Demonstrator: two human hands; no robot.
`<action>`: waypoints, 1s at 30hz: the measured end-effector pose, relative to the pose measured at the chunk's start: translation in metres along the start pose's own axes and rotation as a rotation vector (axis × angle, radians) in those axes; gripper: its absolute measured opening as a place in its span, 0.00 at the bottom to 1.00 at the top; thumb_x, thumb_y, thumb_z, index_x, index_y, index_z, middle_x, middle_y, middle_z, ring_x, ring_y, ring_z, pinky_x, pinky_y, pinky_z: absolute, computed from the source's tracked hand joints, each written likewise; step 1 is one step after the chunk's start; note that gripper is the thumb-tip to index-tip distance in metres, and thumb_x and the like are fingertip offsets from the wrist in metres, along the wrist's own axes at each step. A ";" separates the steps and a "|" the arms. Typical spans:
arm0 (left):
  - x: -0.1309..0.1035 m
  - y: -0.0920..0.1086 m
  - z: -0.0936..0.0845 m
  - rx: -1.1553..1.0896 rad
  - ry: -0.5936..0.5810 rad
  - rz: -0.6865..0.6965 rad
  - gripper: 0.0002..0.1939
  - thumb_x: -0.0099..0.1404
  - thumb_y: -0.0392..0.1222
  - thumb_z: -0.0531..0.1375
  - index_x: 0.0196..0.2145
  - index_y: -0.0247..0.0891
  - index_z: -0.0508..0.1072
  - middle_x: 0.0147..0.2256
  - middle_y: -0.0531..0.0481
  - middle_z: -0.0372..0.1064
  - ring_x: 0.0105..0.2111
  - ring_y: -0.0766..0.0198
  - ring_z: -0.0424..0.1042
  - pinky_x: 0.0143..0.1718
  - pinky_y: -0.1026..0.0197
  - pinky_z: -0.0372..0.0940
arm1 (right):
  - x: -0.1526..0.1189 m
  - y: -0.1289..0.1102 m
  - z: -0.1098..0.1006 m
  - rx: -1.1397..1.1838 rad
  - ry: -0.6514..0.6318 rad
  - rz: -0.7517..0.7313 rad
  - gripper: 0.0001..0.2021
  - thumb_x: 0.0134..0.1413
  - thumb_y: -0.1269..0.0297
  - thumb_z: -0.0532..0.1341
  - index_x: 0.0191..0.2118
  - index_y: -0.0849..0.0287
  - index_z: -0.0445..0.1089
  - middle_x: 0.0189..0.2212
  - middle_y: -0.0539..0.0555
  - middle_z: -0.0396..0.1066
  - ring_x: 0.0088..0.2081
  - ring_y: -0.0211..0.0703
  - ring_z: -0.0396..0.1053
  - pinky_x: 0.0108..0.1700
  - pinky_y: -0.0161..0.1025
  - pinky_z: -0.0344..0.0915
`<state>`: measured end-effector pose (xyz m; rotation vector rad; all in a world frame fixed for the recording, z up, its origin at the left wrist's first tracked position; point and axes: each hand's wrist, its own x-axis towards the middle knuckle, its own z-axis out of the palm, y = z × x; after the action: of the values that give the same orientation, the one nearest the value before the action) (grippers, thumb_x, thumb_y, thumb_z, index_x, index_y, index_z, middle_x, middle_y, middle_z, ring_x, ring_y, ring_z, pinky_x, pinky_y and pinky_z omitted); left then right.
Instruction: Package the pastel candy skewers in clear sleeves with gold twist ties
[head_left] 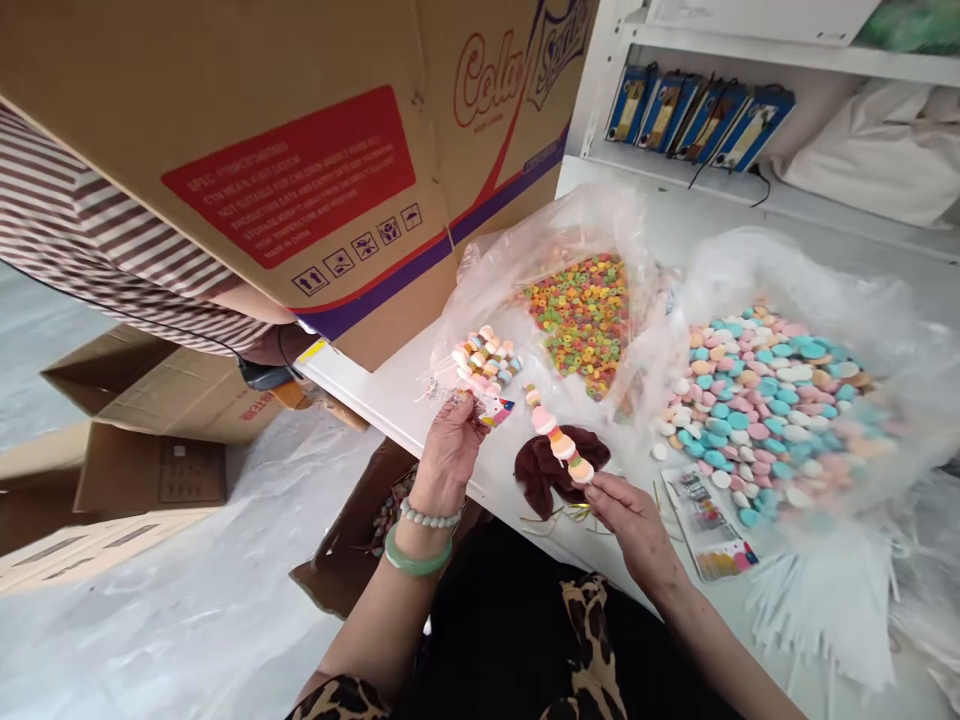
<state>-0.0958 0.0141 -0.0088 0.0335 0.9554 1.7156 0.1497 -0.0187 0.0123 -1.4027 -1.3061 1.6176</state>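
Observation:
My left hand (450, 450) is closed, thumb and fingers pinching a small printed packet (496, 411). Just beyond its fingertips is a cluster of strung candies (487, 360); I cannot tell whether they are inside the packet. Between the fingertips of my right hand (626, 520) is the lower end of a candy skewer (559, 435), threaded with pink, orange and white discs and small rings. The skewer is tilted, its far end pointing away to the left. Beneath it on the table lies a dark brown cloth (540, 475), with thin gold ties (577, 512) close by.
Open plastic bags hold ring candies (581, 320) and pastel disc candies (787, 400). A flat printed packet (709, 520) and white sticks (825, 600) lie right. A big carton (300, 150) stands left, beside a person in a striped top (112, 220). An open box (337, 560) sits below.

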 end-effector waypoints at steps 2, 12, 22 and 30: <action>-0.008 -0.006 0.011 0.038 -0.036 0.015 0.13 0.48 0.41 0.73 0.29 0.37 0.75 0.25 0.56 0.70 0.25 0.70 0.68 0.30 0.65 0.66 | -0.003 -0.005 0.001 0.133 0.041 0.038 0.15 0.48 0.52 0.67 0.32 0.61 0.76 0.20 0.47 0.58 0.23 0.33 0.50 0.24 0.34 0.47; -0.069 -0.054 0.073 0.288 -0.314 -0.060 0.12 0.47 0.41 0.73 0.27 0.35 0.76 0.25 0.52 0.72 0.24 0.70 0.69 0.29 0.65 0.64 | 0.009 -0.040 0.001 0.670 0.209 0.071 0.16 0.26 0.60 0.73 0.19 0.59 0.65 0.15 0.45 0.62 0.19 0.30 0.54 0.21 0.32 0.50; -0.089 -0.080 0.089 0.477 -0.299 -0.261 0.20 0.44 0.48 0.74 0.26 0.33 0.71 0.19 0.54 0.67 0.17 0.71 0.64 0.20 0.67 0.59 | -0.007 -0.023 -0.016 0.591 0.215 -0.037 0.13 0.35 0.56 0.69 0.24 0.59 0.70 0.16 0.48 0.66 0.21 0.37 0.61 0.23 0.35 0.56; -0.089 -0.095 0.084 0.581 -0.373 -0.231 0.22 0.48 0.57 0.70 0.24 0.34 0.71 0.16 0.54 0.66 0.16 0.72 0.61 0.20 0.69 0.55 | -0.003 -0.018 -0.022 0.569 0.309 -0.030 0.12 0.34 0.59 0.68 0.20 0.59 0.66 0.15 0.45 0.64 0.20 0.35 0.60 0.26 0.35 0.58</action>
<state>0.0529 -0.0051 0.0287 0.5816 1.0919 1.1237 0.1690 -0.0101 0.0316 -1.2003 -0.6174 1.5150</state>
